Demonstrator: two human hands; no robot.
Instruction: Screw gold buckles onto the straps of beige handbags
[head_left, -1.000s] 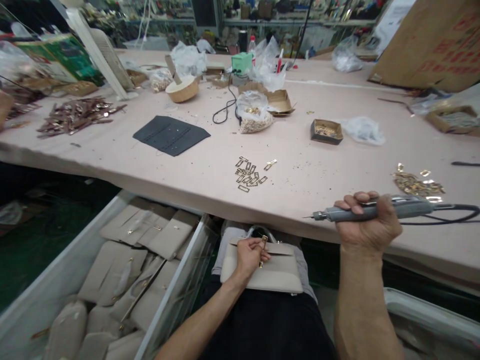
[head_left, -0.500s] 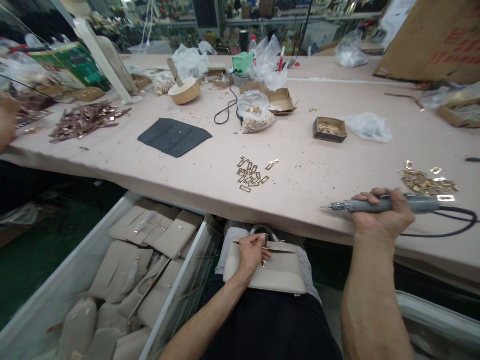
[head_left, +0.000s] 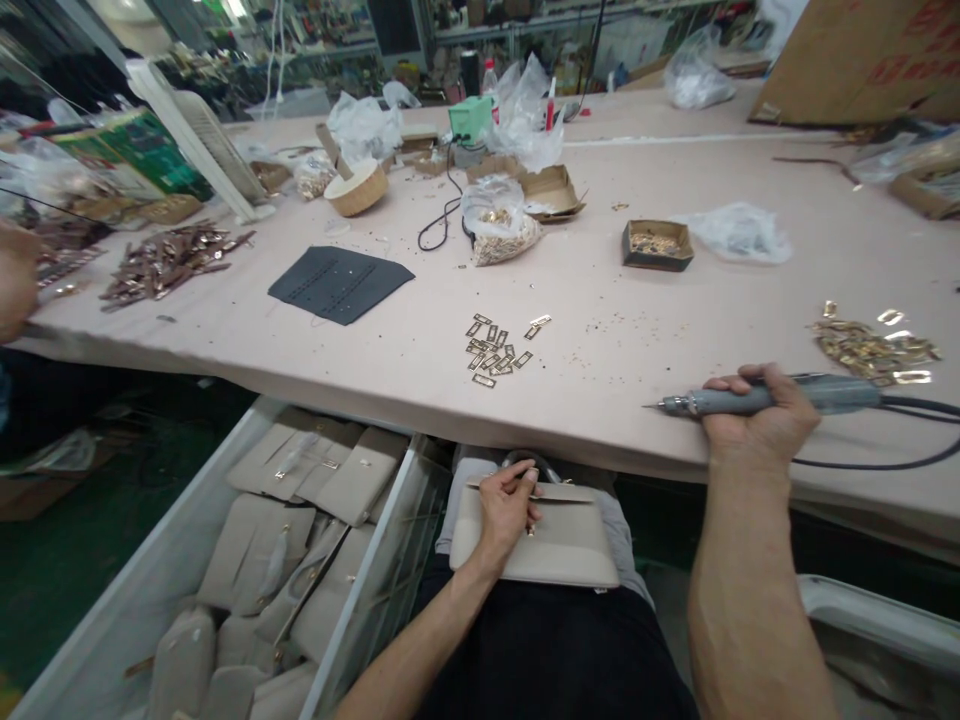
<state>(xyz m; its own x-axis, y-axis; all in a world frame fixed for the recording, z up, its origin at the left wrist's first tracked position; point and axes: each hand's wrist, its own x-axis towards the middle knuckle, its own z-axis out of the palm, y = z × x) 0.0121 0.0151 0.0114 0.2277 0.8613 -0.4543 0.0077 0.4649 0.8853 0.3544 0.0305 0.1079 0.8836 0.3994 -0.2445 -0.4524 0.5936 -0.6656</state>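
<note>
On the lap rests a beige handbag [head_left: 570, 545], its flap edge and handle toward the table. My left hand [head_left: 506, 510] lies over the bag's upper part, thumb and fingers pinched on a small gold metal frame [head_left: 535, 474], mostly hidden by the fingertips. Just below those fingers, a little gold fitting [head_left: 531, 531] shows on the bag front. My right hand [head_left: 761, 415] is wrapped around a grey electric screwdriver [head_left: 724, 402], held over the table's front edge with its bit pointing left. On the table ahead lie several rectangular gold frames [head_left: 491, 350].
A white bin [head_left: 356, 590] with several beige bags stands at left. A gold hardware pile [head_left: 862, 345] lies right of the screwdriver. Further back are a small box of screws [head_left: 658, 246], a bag of fittings [head_left: 502, 235] and a dark sheet [head_left: 341, 283]. Another person's hand [head_left: 15, 280] is far left.
The view has shifted slightly. My left fingers have closed further over the gold frame, which shows less now. My right hand still holds the screwdriver in nearly the same place.
</note>
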